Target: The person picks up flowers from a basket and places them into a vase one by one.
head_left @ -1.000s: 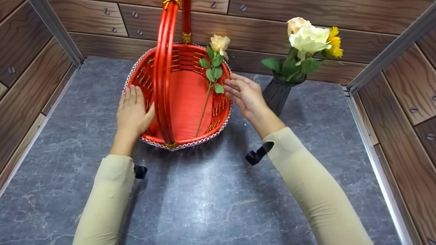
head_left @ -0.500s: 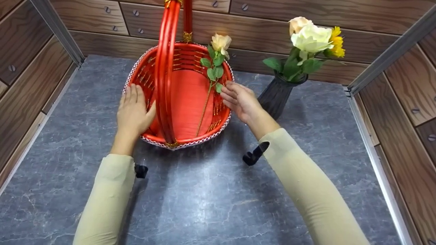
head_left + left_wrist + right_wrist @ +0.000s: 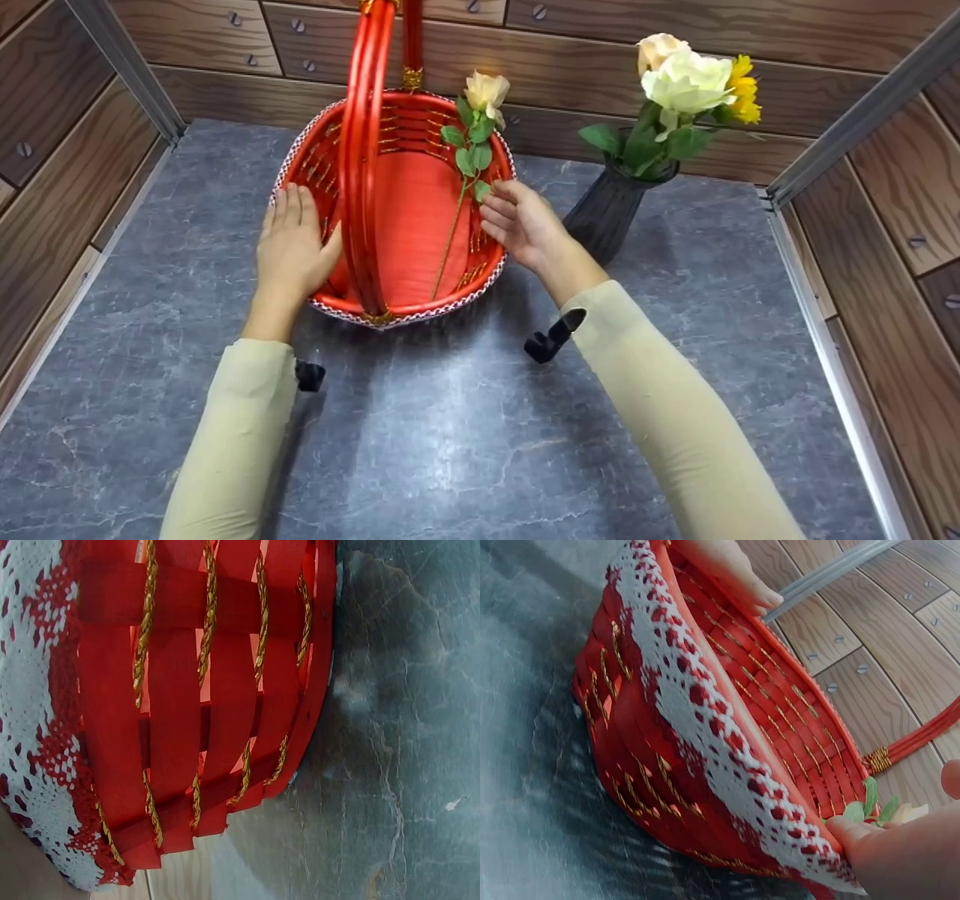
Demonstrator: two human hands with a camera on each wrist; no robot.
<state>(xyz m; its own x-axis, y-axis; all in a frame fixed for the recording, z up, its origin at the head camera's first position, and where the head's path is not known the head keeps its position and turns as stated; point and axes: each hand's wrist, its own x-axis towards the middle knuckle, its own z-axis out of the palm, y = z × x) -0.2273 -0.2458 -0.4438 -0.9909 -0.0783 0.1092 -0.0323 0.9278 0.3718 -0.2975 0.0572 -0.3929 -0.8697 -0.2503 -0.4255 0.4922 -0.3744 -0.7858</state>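
A red woven basket (image 3: 420,225) with a lace-trimmed rim and a tall handle stands on the grey surface. Inside it leans a pale rose (image 3: 486,91), its stem on the basket floor and its bloom above the far right rim. My left hand (image 3: 291,240) rests on the left rim, fingers straight and thumb reaching inward; its thumb shows in the right wrist view. At the right rim, my right hand (image 3: 529,225) has loosely bent fingers beside the rose's lowest leaf. In the right wrist view, a fingertip (image 3: 840,829) touches the rim.
Behind my right hand, a dark vase (image 3: 609,214) holds white, peach and yellow flowers (image 3: 690,82). Wood-patterned walls (image 3: 585,60) enclose the back and sides, with metal edging (image 3: 832,360) along the right.
My right hand has shifted slightly left and nearer over the rim, and its fingers have bent more. My left hand and the rose stay in place.
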